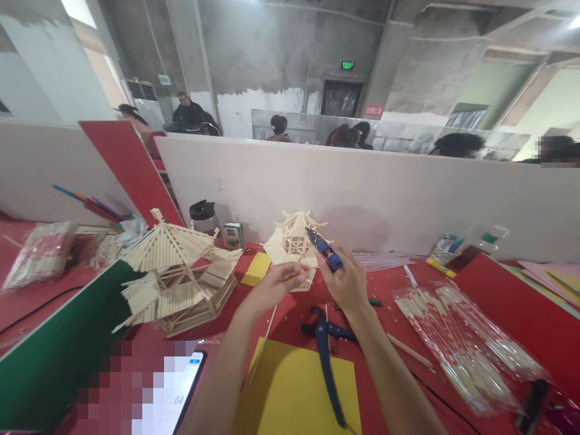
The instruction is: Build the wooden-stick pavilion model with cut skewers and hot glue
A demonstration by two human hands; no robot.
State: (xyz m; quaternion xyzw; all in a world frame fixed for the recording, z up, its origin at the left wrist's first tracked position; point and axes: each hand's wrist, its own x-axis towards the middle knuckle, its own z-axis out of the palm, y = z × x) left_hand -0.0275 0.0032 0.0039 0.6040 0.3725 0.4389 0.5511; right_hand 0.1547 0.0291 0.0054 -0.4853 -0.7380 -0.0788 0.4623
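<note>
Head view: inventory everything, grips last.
Small pagoda: one, pale, centre
Glue gun: one, blue, centre
Large pagoda: one, pale, left
Cutter: one, dark blue, front
Sheets: several, yellow and pink, front, centre, right
Stick packs: several, pale and red, both sides
Phone: one, white-screened, front left
Bottle: one, black-lidded, back left
Box: one, green-white, beside bottle
Panels: several, white, red, green, around
People: several, one black-clad, beyond panels
Table: one, red, beneath
Left grip: one, bare, centre
Right grip: one, bare, holding glue gun
</note>
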